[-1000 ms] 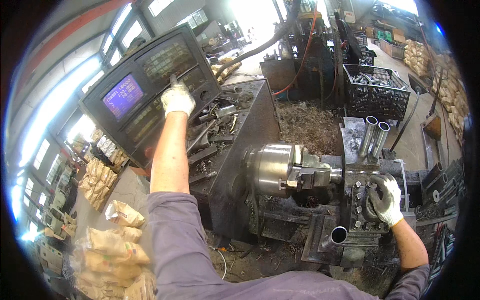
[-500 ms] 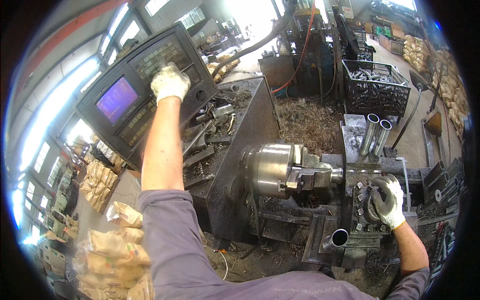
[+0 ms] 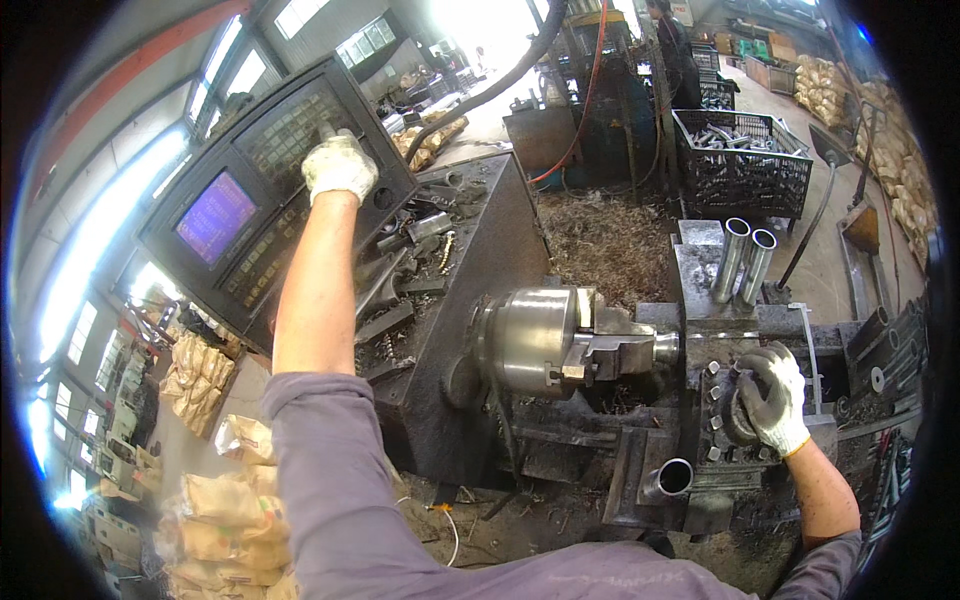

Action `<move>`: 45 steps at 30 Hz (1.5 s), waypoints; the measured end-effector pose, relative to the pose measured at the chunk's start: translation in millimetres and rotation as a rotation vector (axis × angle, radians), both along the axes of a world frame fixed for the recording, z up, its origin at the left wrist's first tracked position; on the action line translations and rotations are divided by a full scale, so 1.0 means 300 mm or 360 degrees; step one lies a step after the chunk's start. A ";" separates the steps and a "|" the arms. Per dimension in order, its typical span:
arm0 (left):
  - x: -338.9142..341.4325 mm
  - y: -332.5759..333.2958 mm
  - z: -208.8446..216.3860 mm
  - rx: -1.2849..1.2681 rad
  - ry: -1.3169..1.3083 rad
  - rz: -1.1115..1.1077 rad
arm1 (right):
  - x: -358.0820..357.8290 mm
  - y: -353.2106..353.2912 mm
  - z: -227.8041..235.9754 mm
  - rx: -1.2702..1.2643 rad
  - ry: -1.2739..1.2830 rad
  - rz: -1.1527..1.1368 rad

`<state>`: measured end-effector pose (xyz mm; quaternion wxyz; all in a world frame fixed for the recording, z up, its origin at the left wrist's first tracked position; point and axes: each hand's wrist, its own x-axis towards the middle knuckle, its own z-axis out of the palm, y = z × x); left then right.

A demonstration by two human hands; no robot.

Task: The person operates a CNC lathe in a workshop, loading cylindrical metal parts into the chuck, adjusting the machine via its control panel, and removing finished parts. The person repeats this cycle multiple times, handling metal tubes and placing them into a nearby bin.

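Note:
My left hand (image 3: 340, 168), in a white work glove, reaches up to the control panel (image 3: 225, 270) of a lathe. Its index finger stretches out to the keypad (image 3: 290, 135), and it holds nothing. A lit purple screen (image 3: 215, 218) is beside the keys. My right hand (image 3: 775, 398), gloved with grey-coated fingers, curves over the top of the bolt-studded tool post (image 3: 712, 420). Left of it, the lathe chuck (image 3: 532, 342) has its jaws around a short bright metal piece (image 3: 665, 347). Whether the chuck turns I cannot tell.
Two metal tubes (image 3: 745, 262) stand behind the tool post; another tube (image 3: 668, 480) lies before it. A black crate (image 3: 745, 165) of metal parts stands beyond. Shavings (image 3: 605, 250) fill the machine bed. Paper sacks (image 3: 230, 520) are stacked left. Another person (image 3: 678, 55) is at the back.
My left index finger now shows stretched out on the keypad, where the hand was blurred before. The whole view has shifted slightly. My right hand stays on the tool post.

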<state>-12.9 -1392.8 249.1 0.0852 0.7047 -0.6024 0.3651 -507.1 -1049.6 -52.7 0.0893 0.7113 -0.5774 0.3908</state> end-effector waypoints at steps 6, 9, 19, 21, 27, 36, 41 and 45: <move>-0.010 -0.064 0.000 0.0042 -0.0017 -0.0004 | 0.003 -0.003 0.013 -0.0036 0.0021 0.0018; 0.006 -0.083 -0.001 0.0101 -0.0110 0.0060 | 0.002 -0.002 0.013 -0.0016 0.0027 0.0007; 0.047 -0.058 -0.017 0.0093 -0.0052 0.0095 | -0.001 -0.006 -0.001 -0.0050 0.0023 0.0018; 0.045 -0.058 -0.019 0.0086 -0.0089 0.0102 | -0.003 -0.005 -0.003 -0.0033 0.0026 0.0021; 0.077 -0.039 -0.010 -0.0152 0.0138 -0.0022 | -0.003 -0.004 -0.005 -0.0083 -0.0009 0.0046; 0.026 -0.064 0.001 -0.0130 0.0101 -0.0082 | 0.004 -0.004 0.003 -0.0059 -0.0027 0.0031; -0.005 -0.059 0.026 -0.0192 0.0074 -0.0089 | 0.007 -0.006 0.013 -0.0051 -0.0017 0.0030; -0.006 -0.046 0.051 -0.0210 0.0167 -0.0071 | 0.008 -0.007 0.012 -0.0055 -0.0035 0.0030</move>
